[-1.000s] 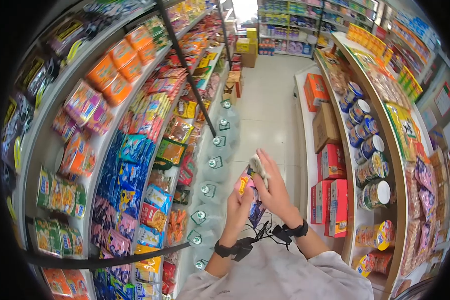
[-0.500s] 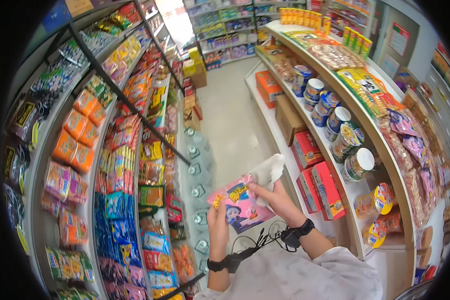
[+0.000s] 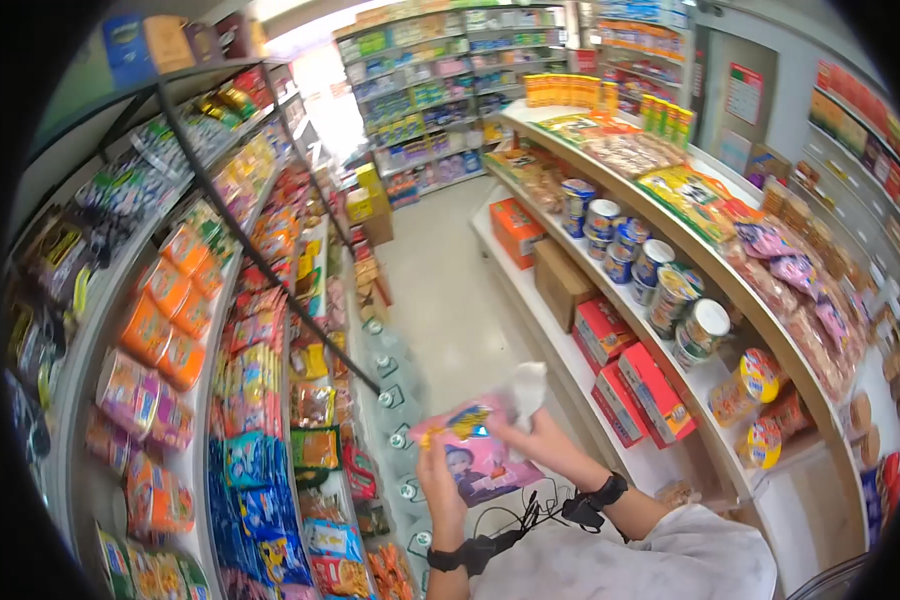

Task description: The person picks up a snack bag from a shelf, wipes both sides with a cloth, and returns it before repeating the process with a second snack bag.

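A pink snack packet (image 3: 492, 474) with yellow lettering and a cartoon figure is held out in front of my body. My left hand (image 3: 443, 487) grips its left edge, fingers closed round it. Along the packet's right side, my right hand (image 3: 542, 443) is closed on a crumpled white cloth (image 3: 526, 392), with the thumb over the packet's upper right part. The cloth sticks out past the fingers; whether it is cloth or tissue is hard to make out. Black bands with dark cables (image 3: 515, 515) circle both wrists.
Shelves of bagged snacks (image 3: 260, 470) line the left side, with large clear bottles (image 3: 395, 395) on the floor beside them. At right, a white shelf unit holds cup noodles (image 3: 705, 325) and red boxes (image 3: 655, 385). A pale-floored aisle (image 3: 450, 260) runs ahead to stocked shelves (image 3: 420, 100).
My view has tilted up, showing more of the far shelves. Both hands and the packet sit slightly lower, and the white cloth has shifted and bunched closer to my right hand.
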Action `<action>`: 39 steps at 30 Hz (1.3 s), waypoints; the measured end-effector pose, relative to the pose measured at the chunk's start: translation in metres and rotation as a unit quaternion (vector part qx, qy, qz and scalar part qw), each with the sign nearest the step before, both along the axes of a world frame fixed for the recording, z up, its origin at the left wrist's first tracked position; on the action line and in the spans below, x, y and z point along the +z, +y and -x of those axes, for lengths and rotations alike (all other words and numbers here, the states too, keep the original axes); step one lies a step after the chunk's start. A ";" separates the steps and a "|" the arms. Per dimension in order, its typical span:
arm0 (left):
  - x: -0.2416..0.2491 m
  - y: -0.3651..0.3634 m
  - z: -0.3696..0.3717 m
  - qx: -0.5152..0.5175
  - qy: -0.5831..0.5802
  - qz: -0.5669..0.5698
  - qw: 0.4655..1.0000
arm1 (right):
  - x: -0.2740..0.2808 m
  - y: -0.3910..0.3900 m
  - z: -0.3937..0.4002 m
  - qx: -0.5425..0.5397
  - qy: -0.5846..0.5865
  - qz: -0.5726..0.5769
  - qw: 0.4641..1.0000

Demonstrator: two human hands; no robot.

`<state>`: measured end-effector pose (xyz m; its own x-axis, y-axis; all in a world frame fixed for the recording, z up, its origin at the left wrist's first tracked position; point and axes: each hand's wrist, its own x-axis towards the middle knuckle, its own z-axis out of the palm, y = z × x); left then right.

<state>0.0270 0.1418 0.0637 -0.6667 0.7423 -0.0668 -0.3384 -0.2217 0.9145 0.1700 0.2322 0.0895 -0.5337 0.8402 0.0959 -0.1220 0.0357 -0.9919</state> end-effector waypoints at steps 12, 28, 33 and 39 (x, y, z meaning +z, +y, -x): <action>-0.018 0.015 0.005 -0.086 -0.142 0.013 0.986 | -0.026 -0.021 -0.020 -0.067 -0.089 -0.090 0.990; -0.026 0.062 -0.030 -0.254 -0.015 0.067 0.965 | -0.008 0.069 -0.313 -0.481 -0.043 -0.053 0.874; -0.038 0.064 -0.019 -0.230 -0.010 0.074 0.970 | 0.034 0.108 -0.462 -0.624 0.148 -0.089 0.762; -0.040 0.077 -0.030 -0.224 -0.037 0.093 0.970 | 0.075 0.140 -0.573 -0.632 0.241 -0.009 0.736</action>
